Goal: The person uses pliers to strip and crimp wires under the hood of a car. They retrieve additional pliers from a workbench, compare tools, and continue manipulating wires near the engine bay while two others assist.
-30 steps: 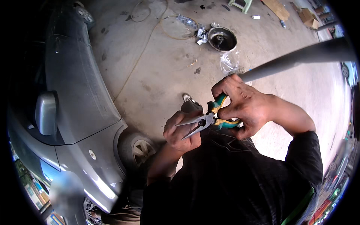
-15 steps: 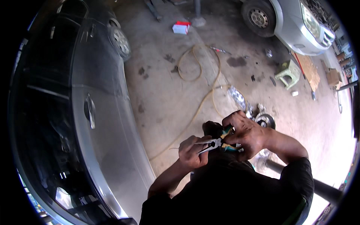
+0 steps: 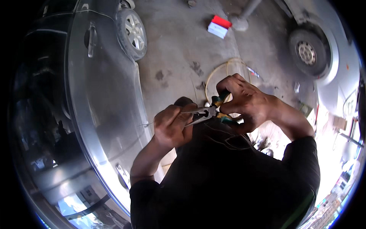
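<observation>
Long-nose pliers [image 3: 209, 111] with green and yellow handles are in my right hand [image 3: 251, 104], its fingers wrapped over the two spread handles. The jaws stand apart and point left, their tips reaching my left hand [image 3: 167, 124]. That hand is closed in a pinch, and a thin wire [image 3: 146, 124] sticks out from its left side. How much of the wire lies within the fingers is hidden. Both hands are held in front of my dark shirt [image 3: 225, 183].
A dark grey car [image 3: 108, 84] stands close along my left. Ahead on the floor lie a red and white box [image 3: 219, 26] and a looped yellowish hose [image 3: 208, 82], beside a post base [image 3: 239, 23]. A silver car with a dark tyre [image 3: 306, 52] is at the far right.
The view has shifted, so the cars and the box sit differently in it. Both hands appear higher and further left, still holding the wire and the pliers, whose jaws stay apart.
</observation>
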Tool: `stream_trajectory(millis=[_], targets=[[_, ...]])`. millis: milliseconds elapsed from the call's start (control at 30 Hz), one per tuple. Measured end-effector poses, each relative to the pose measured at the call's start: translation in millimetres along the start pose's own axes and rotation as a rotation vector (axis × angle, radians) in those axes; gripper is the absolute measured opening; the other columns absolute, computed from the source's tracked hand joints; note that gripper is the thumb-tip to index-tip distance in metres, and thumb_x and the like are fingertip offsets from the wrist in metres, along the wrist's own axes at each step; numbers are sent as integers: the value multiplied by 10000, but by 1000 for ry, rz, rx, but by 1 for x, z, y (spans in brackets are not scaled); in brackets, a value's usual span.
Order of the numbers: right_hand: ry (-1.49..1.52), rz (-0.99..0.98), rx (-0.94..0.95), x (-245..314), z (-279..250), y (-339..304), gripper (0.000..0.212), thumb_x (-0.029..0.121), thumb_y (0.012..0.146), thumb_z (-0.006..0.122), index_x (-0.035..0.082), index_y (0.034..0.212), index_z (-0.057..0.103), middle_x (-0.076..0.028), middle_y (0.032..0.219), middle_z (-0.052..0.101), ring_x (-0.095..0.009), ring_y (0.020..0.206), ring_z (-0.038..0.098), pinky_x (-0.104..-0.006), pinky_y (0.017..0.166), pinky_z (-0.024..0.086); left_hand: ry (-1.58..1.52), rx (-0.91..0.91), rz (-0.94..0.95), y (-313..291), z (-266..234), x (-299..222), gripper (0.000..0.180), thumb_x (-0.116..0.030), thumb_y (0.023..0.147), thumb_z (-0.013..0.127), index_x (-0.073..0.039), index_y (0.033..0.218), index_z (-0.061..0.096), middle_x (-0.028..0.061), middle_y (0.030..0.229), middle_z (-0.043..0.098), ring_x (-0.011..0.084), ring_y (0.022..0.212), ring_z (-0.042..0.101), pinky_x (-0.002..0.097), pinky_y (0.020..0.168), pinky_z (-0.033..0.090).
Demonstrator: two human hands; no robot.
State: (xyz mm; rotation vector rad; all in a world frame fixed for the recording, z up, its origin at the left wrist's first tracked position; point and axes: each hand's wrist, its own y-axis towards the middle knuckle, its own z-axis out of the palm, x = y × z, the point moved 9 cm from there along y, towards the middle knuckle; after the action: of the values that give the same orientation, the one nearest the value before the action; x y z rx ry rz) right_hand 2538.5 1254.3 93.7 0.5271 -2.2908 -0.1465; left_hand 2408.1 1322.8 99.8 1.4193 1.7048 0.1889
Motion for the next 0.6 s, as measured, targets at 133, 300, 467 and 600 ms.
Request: stream_trajectory(millis=[133, 300, 467, 600], targets=[[-35, -24, 58, -119, -71, 127, 359, 201, 441, 766, 61, 752, 654, -147, 988, 470, -296, 907, 508, -383, 787, 404, -42, -6, 21, 108, -4, 147, 267, 44, 621, 631, 48, 886, 662, 89, 698, 561, 199, 509, 543, 306, 449, 453], [-105, 17, -27, -286, -172, 275, 487, 229, 511, 763, 47, 951, 666, -153, 1034, 507, -282, 890, 531, -363, 730, 416, -205, -12, -13, 279, 4, 352, 244, 45, 637, 616, 32, 878, 648, 105, 739, 600, 238, 553, 563, 324, 493, 471], [50, 170, -85, -426, -279, 407, 504, 178, 471, 729, 37, 949, 660, -165, 1079, 509, -301, 943, 516, -381, 790, 407, -225, 89, 84, 462, 4, 511, 228, 34, 648, 608, 16, 875, 628, 113, 757, 623, 245, 553, 561, 338, 500, 470], [45, 184, -153, -558, -376, 513, 497, 154, 450, 730, 47, 930, 656, -171, 1086, 507, -314, 961, 508, -396, 815, 396, -277, 119, 158, 603, 18, 646, 215, 35, 647, 615, 11, 860, 628, 108, 768, 638, 237, 553, 569, 331, 497, 469]])
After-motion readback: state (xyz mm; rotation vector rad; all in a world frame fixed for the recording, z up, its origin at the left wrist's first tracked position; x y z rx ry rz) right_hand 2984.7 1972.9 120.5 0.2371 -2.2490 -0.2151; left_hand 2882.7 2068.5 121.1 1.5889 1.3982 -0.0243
